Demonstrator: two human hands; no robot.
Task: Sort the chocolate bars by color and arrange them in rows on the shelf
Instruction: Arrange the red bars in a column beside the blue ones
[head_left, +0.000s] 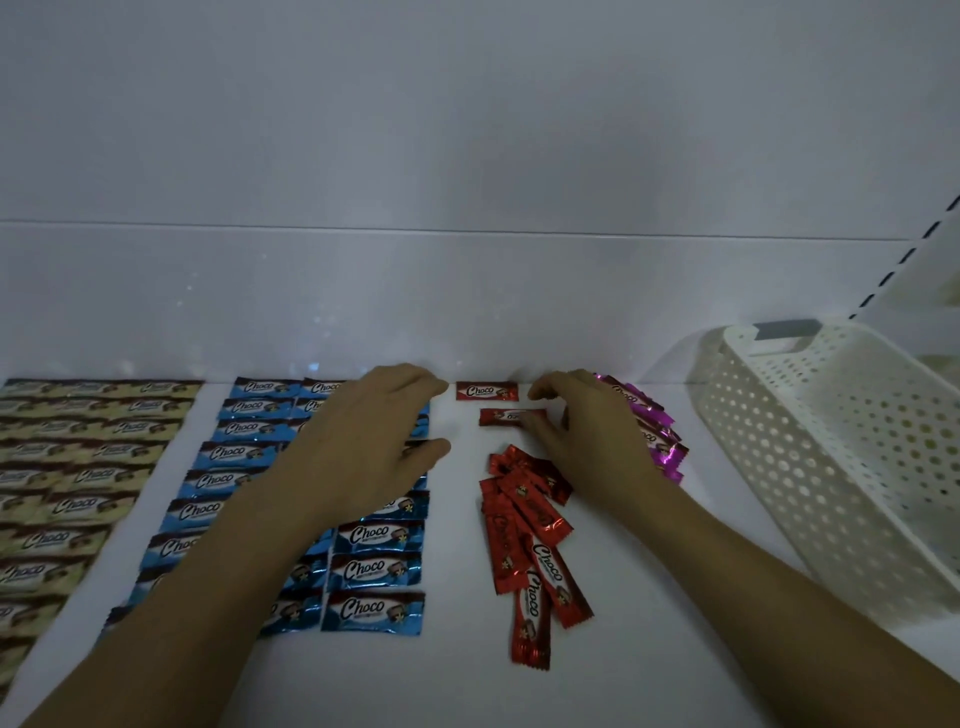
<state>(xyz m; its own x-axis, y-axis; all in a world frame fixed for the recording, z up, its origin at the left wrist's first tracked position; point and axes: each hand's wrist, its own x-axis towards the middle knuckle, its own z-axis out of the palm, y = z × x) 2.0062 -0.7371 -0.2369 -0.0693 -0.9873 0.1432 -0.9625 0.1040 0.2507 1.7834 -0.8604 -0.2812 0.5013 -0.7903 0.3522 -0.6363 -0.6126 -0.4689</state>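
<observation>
Cream-wrapped bars lie in rows at the far left of the white shelf, and blue bars fill rows beside them. One red bar lies flat at the back. My right hand touches a second red bar just in front of it, fingers and thumb at its right end. A loose heap of red bars lies nearer me. Pink bars lie partly hidden behind my right hand. My left hand hovers over the blue rows with relaxed fingers, holding nothing.
A white perforated plastic basket stands at the right, tilted on the shelf. The white back wall rises just behind the rows. A slotted shelf upright runs up at the far right.
</observation>
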